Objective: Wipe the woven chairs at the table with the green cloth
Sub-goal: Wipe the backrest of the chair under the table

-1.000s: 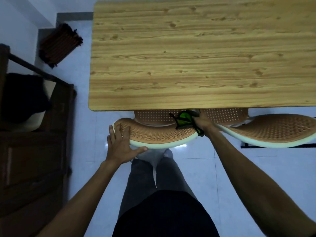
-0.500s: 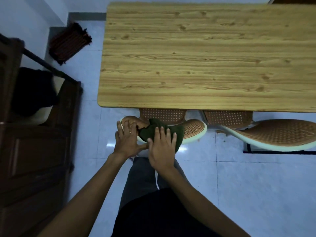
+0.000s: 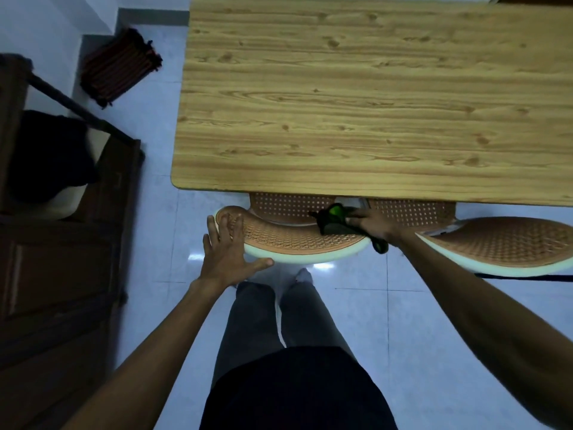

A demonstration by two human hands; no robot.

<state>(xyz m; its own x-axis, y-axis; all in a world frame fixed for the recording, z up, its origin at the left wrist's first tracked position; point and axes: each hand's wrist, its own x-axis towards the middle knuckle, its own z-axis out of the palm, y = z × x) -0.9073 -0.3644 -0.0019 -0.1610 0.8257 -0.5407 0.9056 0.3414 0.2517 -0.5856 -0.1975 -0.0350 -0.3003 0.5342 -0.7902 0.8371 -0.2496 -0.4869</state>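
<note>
Two orange woven chairs with pale rims are pushed under the wooden table [image 3: 356,97]. The left chair [image 3: 294,237] shows its curved backrest right in front of me. My left hand [image 3: 228,246] lies flat on the backrest's left end, fingers spread, thumb along the pale rim. My right hand [image 3: 370,225] presses the green cloth [image 3: 333,220] against the right end of that backrest, near the table edge. A tail of the cloth hangs below my wrist. The right chair [image 3: 508,243] stands beside it, untouched.
A dark wooden cabinet [image 3: 59,274] with a black bundle on it fills the left side. A dark striped mat [image 3: 119,66] lies on the pale tiled floor [image 3: 403,321] by the wall. My legs stand just behind the left chair.
My right hand has swept the cloth from the left part of the backrest to its right end. My left hand stays on the left end of the backrest.
</note>
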